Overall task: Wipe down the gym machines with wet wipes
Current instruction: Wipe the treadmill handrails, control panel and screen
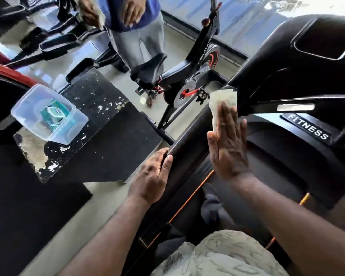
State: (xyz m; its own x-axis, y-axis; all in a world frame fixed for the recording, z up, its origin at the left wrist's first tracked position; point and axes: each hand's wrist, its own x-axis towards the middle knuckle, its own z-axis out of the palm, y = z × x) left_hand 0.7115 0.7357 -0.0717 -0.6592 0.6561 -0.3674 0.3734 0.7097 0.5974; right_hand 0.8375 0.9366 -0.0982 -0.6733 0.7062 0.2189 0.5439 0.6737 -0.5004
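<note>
The wipe [222, 102] lies flat against the treadmill [287, 76] rail [191, 132], pinned under your right hand [229, 148], whose fingers are straight and pressing, not curled. Your left hand [150, 178] grips the rail nearer you, fingers wrapped round it. You look mid-wipe here; the next stroke likely calls for even pressure along the rail. At left, a clear tub [76, 128] on a worn black box [100, 120] holds one pack [55, 116] of wipes.

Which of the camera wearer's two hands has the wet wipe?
The right hand: it lies flat, fingers straight, pressing the white wipe against the treadmill. The left hand only grips the padded handrail.
</note>
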